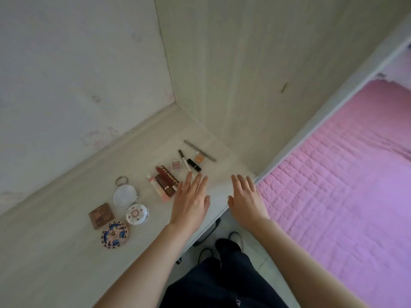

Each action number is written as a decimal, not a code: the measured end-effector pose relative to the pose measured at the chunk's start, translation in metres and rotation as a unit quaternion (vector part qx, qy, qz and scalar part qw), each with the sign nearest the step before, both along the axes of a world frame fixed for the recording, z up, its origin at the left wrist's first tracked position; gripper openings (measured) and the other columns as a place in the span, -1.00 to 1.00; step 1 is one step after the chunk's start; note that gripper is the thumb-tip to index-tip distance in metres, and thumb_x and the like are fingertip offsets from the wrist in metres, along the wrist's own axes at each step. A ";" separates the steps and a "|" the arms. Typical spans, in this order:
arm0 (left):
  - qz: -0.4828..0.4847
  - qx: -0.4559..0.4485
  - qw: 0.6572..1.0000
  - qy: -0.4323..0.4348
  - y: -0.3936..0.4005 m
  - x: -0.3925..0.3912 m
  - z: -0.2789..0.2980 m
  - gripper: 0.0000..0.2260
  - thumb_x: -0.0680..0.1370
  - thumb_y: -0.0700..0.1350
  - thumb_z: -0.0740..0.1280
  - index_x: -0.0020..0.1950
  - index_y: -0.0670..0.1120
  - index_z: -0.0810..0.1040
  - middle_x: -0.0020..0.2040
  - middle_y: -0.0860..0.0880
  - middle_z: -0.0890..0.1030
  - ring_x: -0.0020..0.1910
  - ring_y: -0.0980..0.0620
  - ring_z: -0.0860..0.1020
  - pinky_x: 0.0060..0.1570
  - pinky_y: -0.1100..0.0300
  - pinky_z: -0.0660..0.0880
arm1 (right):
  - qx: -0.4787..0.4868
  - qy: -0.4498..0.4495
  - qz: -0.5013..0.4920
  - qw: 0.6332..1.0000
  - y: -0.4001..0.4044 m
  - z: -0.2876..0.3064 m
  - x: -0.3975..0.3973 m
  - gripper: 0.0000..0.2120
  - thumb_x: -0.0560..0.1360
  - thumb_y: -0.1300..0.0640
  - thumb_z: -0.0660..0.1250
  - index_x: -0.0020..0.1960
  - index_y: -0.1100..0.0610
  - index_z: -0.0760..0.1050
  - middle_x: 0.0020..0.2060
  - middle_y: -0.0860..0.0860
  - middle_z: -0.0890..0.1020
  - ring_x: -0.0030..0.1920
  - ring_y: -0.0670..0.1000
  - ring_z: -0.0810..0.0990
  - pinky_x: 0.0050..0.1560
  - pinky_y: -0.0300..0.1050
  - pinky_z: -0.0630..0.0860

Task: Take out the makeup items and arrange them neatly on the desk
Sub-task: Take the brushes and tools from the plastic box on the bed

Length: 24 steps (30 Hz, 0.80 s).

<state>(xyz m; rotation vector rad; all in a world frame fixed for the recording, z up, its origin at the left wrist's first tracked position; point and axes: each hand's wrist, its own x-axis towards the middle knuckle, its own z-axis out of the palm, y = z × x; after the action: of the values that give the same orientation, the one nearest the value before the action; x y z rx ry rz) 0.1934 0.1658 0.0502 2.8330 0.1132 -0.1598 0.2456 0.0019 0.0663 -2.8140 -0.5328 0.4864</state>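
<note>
Your left hand [189, 202] and right hand [245, 201] hover flat, fingers straight, holding nothing, beside the makeup items [169, 181]: brown tubes, round patterned compacts, a mirror, laid out on the pale counter [55, 252].

Matt wood-grain desk [55, 252]; quilted bedspread [344, 174], seemingly cloth.

Pink quilted bedspread [347, 185] beside pale wood wardrobe panel [255, 74]; dark trousers [222, 281], shoes [235, 237] below.
</note>
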 end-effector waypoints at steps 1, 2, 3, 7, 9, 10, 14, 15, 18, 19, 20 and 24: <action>-0.016 -0.003 1.000 0.000 -0.007 -0.004 0.002 -0.51 0.65 0.03 0.07 0.56 -0.05 0.06 0.57 -0.02 0.09 0.55 -0.04 -0.11 0.49 0.00 -0.10 | -0.006 -0.001 -0.015 1.000 -0.009 0.003 -0.008 -0.41 0.59 0.09 0.16 0.53 0.17 0.01 0.51 0.10 0.14 0.53 0.18 0.01 0.50 0.07 0.08; -0.030 -0.007 1.000 0.000 -0.015 -0.007 0.005 -0.51 0.65 0.03 0.06 0.56 -0.06 0.06 0.57 -0.02 0.08 0.55 -0.04 -0.12 0.50 0.01 -0.11 | -0.013 -0.002 -0.027 1.000 -0.019 0.005 -0.015 -0.42 0.60 0.06 0.14 0.54 0.18 -0.01 0.52 0.10 0.12 0.54 0.18 -0.02 0.51 0.08 0.06; -0.044 -0.010 0.999 0.000 -0.023 -0.011 0.007 -0.51 0.65 0.03 0.05 0.56 -0.07 0.05 0.57 -0.02 0.08 0.55 -0.03 -0.12 0.50 0.01 -0.10 | -0.022 -0.006 -0.038 0.999 -0.029 0.008 -0.023 -0.42 0.61 0.04 0.11 0.54 0.18 -0.02 0.53 0.10 0.09 0.54 0.18 -0.04 0.51 0.09 0.04; -0.107 -0.020 0.994 -0.009 -0.063 -0.024 0.013 -0.50 0.65 0.03 0.09 0.55 -0.08 0.09 0.56 -0.03 0.13 0.55 -0.06 -0.06 0.50 -0.02 -0.01 | -0.043 -0.020 -0.077 0.996 -0.067 0.018 -0.058 -0.40 0.61 -0.04 0.09 0.54 0.17 -0.01 0.53 0.09 0.09 0.54 0.17 -0.05 0.52 0.09 0.02; -0.150 -0.025 0.988 -0.017 -0.087 -0.030 0.016 -0.51 0.64 0.02 0.13 0.54 -0.09 0.14 0.55 -0.05 0.16 0.55 -0.08 0.00 0.48 -0.04 0.05 | -0.041 -0.012 -0.112 0.993 -0.088 0.020 -0.078 -0.40 0.61 -0.04 0.10 0.54 0.16 -0.02 0.54 0.09 0.08 0.54 0.18 -0.09 0.52 0.10 -0.01; -0.171 -0.028 0.985 -0.021 -0.100 -0.032 0.018 -0.51 0.63 0.00 0.15 0.53 -0.10 0.17 0.54 -0.06 0.19 0.55 -0.08 0.03 0.48 -0.06 0.07 | -0.038 -0.005 -0.134 0.990 -0.098 0.021 -0.088 -0.39 0.61 -0.05 0.09 0.54 0.16 -0.04 0.54 0.08 0.06 0.54 0.19 -0.11 0.52 0.09 -0.02; -0.259 -0.031 0.965 -0.022 -0.154 -0.038 0.023 -0.50 0.63 0.01 0.14 0.54 -0.09 0.15 0.54 -0.06 0.18 0.55 -0.07 0.02 0.50 -0.06 0.04 | -0.035 0.001 -0.220 0.975 -0.143 0.020 -0.128 -0.39 0.62 -0.05 0.06 0.55 0.16 -0.06 0.55 0.07 0.04 0.55 0.17 -0.13 0.53 0.06 -0.05; -0.279 -0.034 0.959 -0.022 -0.168 -0.040 0.023 -0.50 0.63 0.00 0.14 0.54 -0.09 0.15 0.54 -0.06 0.17 0.55 -0.06 0.02 0.51 -0.05 0.02 | -0.034 0.004 -0.240 0.970 -0.154 0.020 -0.137 -0.39 0.61 -0.04 0.06 0.55 0.17 -0.06 0.55 0.07 0.05 0.55 0.17 -0.13 0.53 0.06 -0.05; -0.342 -0.032 0.939 -0.020 -0.213 -0.047 0.026 -0.51 0.63 -0.01 0.16 0.53 -0.10 0.18 0.53 -0.07 0.21 0.54 -0.06 0.05 0.51 -0.03 0.05 | -0.026 0.007 -0.301 0.953 -0.190 0.020 -0.162 -0.41 0.62 -0.04 0.05 0.55 0.18 -0.03 0.54 0.08 0.07 0.54 0.18 -0.12 0.52 0.06 -0.04; -0.361 -0.026 0.932 -0.015 -0.228 -0.051 0.027 -0.51 0.63 0.00 0.15 0.53 -0.09 0.18 0.53 -0.07 0.21 0.54 -0.05 0.05 0.50 -0.02 0.06 | -0.024 0.007 -0.318 0.948 -0.201 0.019 -0.170 -0.41 0.62 -0.04 0.04 0.54 0.19 -0.03 0.53 0.08 0.08 0.55 0.17 -0.12 0.52 0.06 -0.04; -0.377 -0.022 0.926 -0.010 -0.243 -0.055 0.027 -0.52 0.63 0.01 0.15 0.53 -0.09 0.18 0.53 -0.07 0.22 0.54 -0.05 0.06 0.49 -0.01 0.09 | -0.027 0.007 -0.332 0.943 -0.213 0.019 -0.179 -0.42 0.63 -0.05 0.02 0.54 0.19 -0.03 0.53 0.08 0.09 0.55 0.16 -0.10 0.52 0.06 -0.04; -0.425 -0.011 0.905 -0.002 -0.299 -0.076 0.027 -0.54 0.62 0.01 0.17 0.50 -0.11 0.26 0.49 -0.07 0.30 0.52 -0.05 0.16 0.45 -0.01 0.18 | -0.049 0.017 -0.362 0.931 -0.260 0.012 -0.219 -0.42 0.63 -0.08 -0.09 0.55 0.19 -0.09 0.54 0.07 0.07 0.55 0.11 -0.06 0.50 0.03 -0.05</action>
<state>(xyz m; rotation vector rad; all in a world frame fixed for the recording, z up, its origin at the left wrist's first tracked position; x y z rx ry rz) 0.1171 -0.1337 0.0774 2.6478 -1.1213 -0.3294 0.0267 -0.2580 0.0787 -2.8089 0.5496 0.3995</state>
